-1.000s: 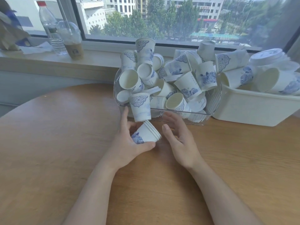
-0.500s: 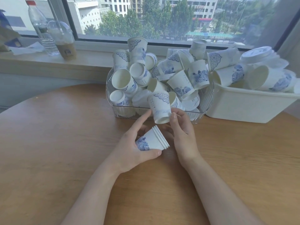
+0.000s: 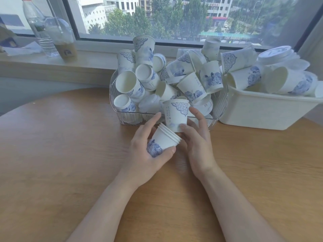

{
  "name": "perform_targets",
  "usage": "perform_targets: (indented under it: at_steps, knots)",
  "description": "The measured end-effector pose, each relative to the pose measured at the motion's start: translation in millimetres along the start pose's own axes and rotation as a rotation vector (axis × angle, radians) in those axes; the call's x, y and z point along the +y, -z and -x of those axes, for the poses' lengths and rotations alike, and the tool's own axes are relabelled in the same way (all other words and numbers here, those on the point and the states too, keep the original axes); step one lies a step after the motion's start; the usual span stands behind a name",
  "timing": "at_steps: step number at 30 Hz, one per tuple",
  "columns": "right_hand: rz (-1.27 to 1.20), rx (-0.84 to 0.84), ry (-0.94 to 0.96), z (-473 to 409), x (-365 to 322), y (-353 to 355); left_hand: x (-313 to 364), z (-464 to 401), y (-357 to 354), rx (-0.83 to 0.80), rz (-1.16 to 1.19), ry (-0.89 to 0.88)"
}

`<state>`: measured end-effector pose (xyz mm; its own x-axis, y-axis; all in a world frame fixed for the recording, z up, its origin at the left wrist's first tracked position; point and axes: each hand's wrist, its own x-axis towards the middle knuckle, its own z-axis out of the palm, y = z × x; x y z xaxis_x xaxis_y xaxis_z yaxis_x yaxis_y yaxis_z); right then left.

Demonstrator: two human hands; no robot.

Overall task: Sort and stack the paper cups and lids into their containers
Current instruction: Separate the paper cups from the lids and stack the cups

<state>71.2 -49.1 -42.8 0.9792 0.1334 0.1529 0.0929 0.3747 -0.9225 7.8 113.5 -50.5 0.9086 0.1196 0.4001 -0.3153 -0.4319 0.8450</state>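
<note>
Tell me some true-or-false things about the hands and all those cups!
1. The left hand holds a stack of nested cups. True.
2. The right hand holds nothing. False: it grips a single cup.
3. The single cup stands upside down. False: its rim faces up.
4. A clear basket full of loose cups sits on the wooden table. True.
5. The white tub stands left of the clear basket. False: it stands on the right.
</note>
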Motion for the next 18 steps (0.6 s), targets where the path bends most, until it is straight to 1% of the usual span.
perform_targets:
  at_steps: [3, 6, 13, 18]
  knots:
    - [0.060, -0.035, 0.031, 2.5, 1.0, -2.0, -1.8, -1.3, -1.0, 0.031, -0.009, -0.007]
    - [0.101, -0.064, 0.052, 5.8, -0.7, -4.1, -1.6, -1.3, -1.2, 0.017, -0.026, 0.002]
    - [0.128, -0.064, 0.086, 6.8, -2.7, -5.5, -3.5, -1.4, -0.8, 0.011, -0.058, 0.013]
    - [0.184, -0.076, 0.140, 7.6, -7.6, -3.5, -8.0, -5.2, 0.6, 0.072, -0.016, 0.034]
